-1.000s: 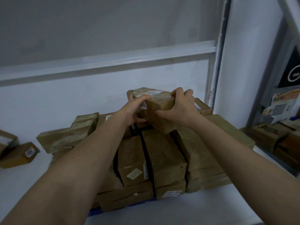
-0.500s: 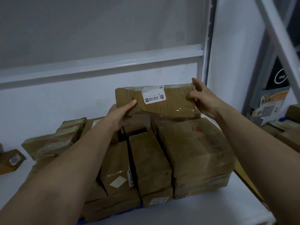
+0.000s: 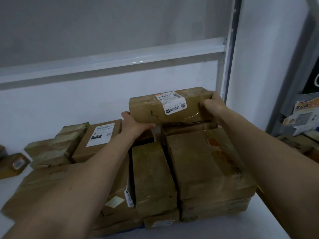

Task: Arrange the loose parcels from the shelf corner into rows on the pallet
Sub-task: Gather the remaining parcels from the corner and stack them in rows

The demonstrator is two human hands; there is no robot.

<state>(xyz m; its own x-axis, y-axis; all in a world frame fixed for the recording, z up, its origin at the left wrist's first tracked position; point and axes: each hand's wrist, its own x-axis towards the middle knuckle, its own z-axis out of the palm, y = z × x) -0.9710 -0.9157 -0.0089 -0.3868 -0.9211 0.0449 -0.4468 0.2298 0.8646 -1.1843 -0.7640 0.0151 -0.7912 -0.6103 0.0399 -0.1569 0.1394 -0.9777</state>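
A long brown cardboard parcel [image 3: 148, 109] with a white shipping label lies crosswise at the back of the stack, held at both ends. My left hand [image 3: 133, 125] grips its left end from below. My right hand [image 3: 212, 105] grips its right end. Under it sits a stack of brown parcels: a large box [image 3: 207, 166] at right, a narrow box [image 3: 151, 176] in the middle, a labelled box [image 3: 101, 137] at back left. Only a blue sliver of the pallet [image 3: 140, 227] shows beneath the front row.
A tape-wrapped parcel [image 3: 57, 147] leans at the stack's left. A small loose box [image 3: 13, 164] lies at far left on the white shelf floor [image 3: 207, 230]. A white crossbar [image 3: 120, 61] and upright post [image 3: 229, 49] stand behind. More parcels [image 3: 298, 144] lie at right.
The held parcel has been turned crosswise with its label facing me and moved right and down toward the back of the stack. My view has shifted closer.
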